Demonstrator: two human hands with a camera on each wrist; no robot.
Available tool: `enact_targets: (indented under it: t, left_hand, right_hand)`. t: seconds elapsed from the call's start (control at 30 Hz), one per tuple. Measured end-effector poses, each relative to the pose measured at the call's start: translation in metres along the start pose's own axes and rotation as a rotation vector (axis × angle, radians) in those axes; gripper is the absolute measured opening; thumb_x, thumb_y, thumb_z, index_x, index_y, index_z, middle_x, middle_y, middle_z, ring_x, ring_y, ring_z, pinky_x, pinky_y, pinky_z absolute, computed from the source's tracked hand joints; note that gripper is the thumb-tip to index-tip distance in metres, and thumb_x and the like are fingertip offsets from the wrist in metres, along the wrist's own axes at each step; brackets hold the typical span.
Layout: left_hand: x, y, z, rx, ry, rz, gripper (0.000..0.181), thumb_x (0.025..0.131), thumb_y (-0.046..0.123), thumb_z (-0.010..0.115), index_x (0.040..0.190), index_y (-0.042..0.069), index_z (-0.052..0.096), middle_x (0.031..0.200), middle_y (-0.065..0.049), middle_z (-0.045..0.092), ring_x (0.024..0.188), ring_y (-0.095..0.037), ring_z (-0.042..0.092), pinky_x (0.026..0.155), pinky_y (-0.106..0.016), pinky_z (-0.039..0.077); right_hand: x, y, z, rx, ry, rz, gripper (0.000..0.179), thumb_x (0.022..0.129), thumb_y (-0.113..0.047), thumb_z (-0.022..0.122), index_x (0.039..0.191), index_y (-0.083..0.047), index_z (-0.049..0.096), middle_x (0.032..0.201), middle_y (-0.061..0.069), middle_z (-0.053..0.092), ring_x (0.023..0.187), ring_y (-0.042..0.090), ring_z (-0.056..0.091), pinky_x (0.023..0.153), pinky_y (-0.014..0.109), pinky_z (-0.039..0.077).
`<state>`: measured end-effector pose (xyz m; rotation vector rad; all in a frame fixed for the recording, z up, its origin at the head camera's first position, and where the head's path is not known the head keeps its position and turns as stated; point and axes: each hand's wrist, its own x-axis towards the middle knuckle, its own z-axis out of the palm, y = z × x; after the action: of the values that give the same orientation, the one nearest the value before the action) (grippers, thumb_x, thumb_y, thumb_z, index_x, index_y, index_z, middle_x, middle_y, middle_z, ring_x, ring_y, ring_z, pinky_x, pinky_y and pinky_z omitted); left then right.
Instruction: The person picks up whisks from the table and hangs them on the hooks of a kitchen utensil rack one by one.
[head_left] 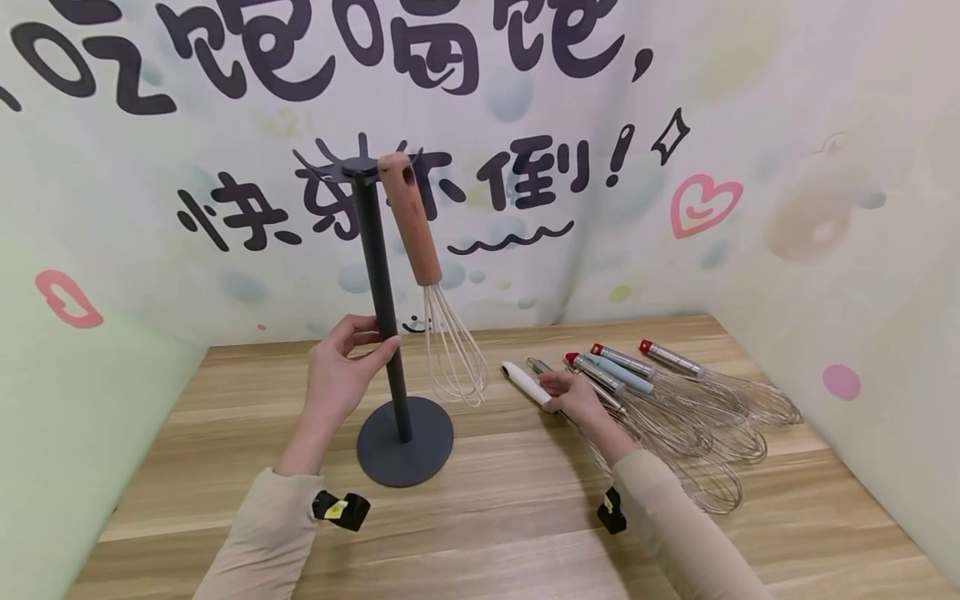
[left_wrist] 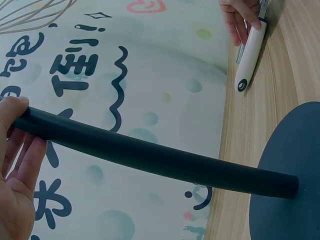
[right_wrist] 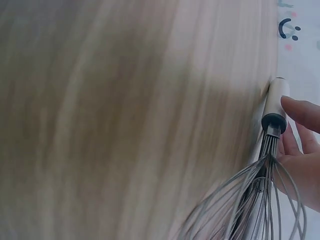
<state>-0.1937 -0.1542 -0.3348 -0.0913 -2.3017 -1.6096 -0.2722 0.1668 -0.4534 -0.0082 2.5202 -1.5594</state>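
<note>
step: likely picking up white-handled whisk point(head_left: 525, 382), on or just above counter point(head_left: 487, 533), beside other whisks point(head_left: 677, 360) | right hand point(head_left: 576, 397): pinching its handle | left hand point(head_left: 341, 371): pinching utensil stand point(head_left: 381, 279) post | next: probably lift clear, stand steadied | containers: none seen; wooden-handled whisk point(head_left: 418, 237) hangs from stand top

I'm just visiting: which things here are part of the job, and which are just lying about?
In the job:
black stand, gripped by the left hand
white-handled whisk, held by the right hand
wooden-handled whisk, hanging on the stand

Lying about, perhaps awaiting use:
blue-handled whisk
red-tipped whisks
</note>
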Motion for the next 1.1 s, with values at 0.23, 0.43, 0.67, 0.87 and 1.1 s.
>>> enact_targets:
  t: [0.23, 0.43, 0.67, 0.87, 1.1]
  left_hand:
    - [0.001, -0.001, 0.001, 0.001, 0.000, 0.002, 0.034, 0.087, 0.028, 0.070, 0.112, 0.007, 0.061, 0.112, -0.010, 0.065, 0.091, 0.007, 0.058, 0.079, -0.011, 0.053]
    - [0.001, -0.001, 0.001, -0.002, -0.007, 0.004, 0.034, 0.087, 0.028, 0.070, 0.112, 0.007, 0.061, 0.112, -0.010, 0.065, 0.091, 0.007, 0.059, 0.080, -0.012, 0.054]
    - [0.001, -0.002, 0.001, 0.010, -0.007, -0.012, 0.036, 0.087, 0.030, 0.070, 0.113, 0.008, 0.061, 0.112, -0.010, 0.065, 0.092, 0.007, 0.058, 0.081, -0.012, 0.053]
    - [0.001, -0.001, 0.001, 0.016, -0.006, -0.006, 0.035, 0.087, 0.030, 0.070, 0.113, 0.008, 0.061, 0.112, -0.010, 0.066, 0.091, 0.008, 0.058, 0.081, -0.013, 0.054]
    - [0.001, -0.001, 0.001, 0.013, -0.006, -0.015, 0.035, 0.086, 0.029, 0.070, 0.112, 0.008, 0.061, 0.112, -0.009, 0.065, 0.091, 0.007, 0.058, 0.081, -0.013, 0.054]
  right_hand:
    - [0.003, 0.005, 0.002, -0.011, 0.007, -0.009, 0.051, 0.073, 0.017, 0.066, 0.123, 0.007, 0.058, 0.124, 0.026, 0.060, 0.114, 0.037, 0.058, 0.085, 0.027, 0.050]
    - [0.003, 0.006, 0.004, -0.031, 0.024, -0.010, 0.051, 0.071, 0.016, 0.068, 0.120, 0.006, 0.060, 0.122, 0.025, 0.062, 0.114, 0.035, 0.058, 0.093, 0.033, 0.049]
    - [0.001, 0.004, 0.005, -0.039, 0.030, 0.010, 0.049, 0.072, 0.014, 0.069, 0.119, 0.005, 0.061, 0.119, 0.023, 0.064, 0.110, 0.031, 0.059, 0.086, 0.028, 0.049]
    - [0.000, 0.003, 0.006, -0.034, 0.039, 0.025, 0.047, 0.074, 0.015, 0.067, 0.119, 0.005, 0.061, 0.117, 0.025, 0.064, 0.106, 0.031, 0.060, 0.079, 0.023, 0.048]
    - [-0.002, -0.005, 0.004, 0.027, 0.029, 0.047, 0.050, 0.075, 0.017, 0.062, 0.123, 0.003, 0.059, 0.115, 0.022, 0.062, 0.100, 0.026, 0.057, 0.075, 0.023, 0.050]
